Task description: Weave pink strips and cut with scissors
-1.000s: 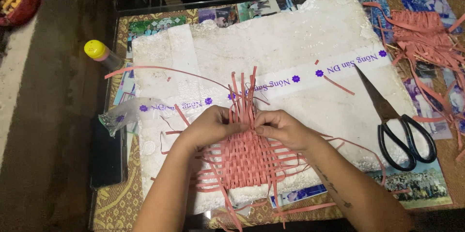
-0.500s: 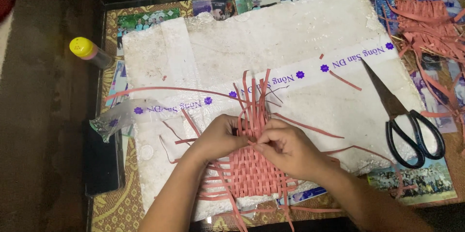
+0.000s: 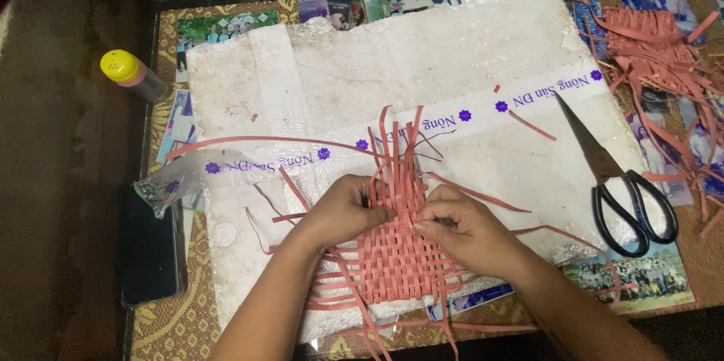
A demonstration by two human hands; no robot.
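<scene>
You are in the middle of weaving: the pink woven strip mat [image 3: 396,255] lies on the white foam board [image 3: 467,59], near its front edge, and both your hands sit at the mat's upper, unfinished edge. Your left hand [image 3: 339,214] has its fingers pinched shut on a strip at the left of that edge, while your right hand [image 3: 460,229] is closed on a strip just beside it, fingertips curled in against the weave. Above your hands the loose upright strips [image 3: 396,142] fan out unwoven, and one long pink strip [image 3: 256,140] trails off to the left across the board. By the look of it, you are seating a cross strip, so the next move calls for threading it over and under the uprights and pressing it snug against the finished rows. The black-handled scissors [image 3: 626,199] lie well apart at your right, untouched, with a pile of spare pink strips [image 3: 664,52] beyond them.
</scene>
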